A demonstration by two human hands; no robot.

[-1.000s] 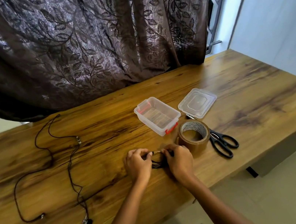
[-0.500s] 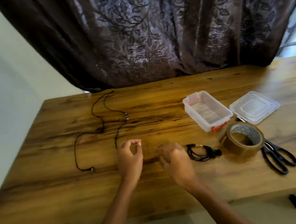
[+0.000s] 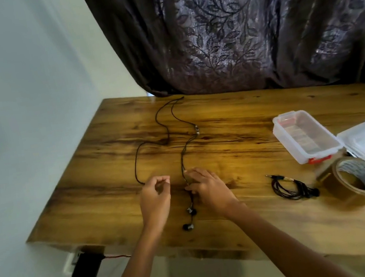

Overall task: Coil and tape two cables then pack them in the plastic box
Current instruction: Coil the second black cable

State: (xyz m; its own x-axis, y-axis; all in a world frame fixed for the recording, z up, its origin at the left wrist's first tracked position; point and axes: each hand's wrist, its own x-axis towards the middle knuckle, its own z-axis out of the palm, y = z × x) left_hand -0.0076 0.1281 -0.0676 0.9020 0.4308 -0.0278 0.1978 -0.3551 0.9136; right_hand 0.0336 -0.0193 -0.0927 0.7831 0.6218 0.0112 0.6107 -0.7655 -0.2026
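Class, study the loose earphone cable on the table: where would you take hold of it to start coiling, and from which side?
Probably pinch the loose earphone cable just beyond its two earbuds, coming from above at the table's near edge: it lies flat and thin, and that end is nearest, by the right hand.

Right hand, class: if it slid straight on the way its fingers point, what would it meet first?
The uncoiled earphone cable, lying just ahead of the right hand's fingertips, up and to the left. They may already touch it, but the blur hides that.
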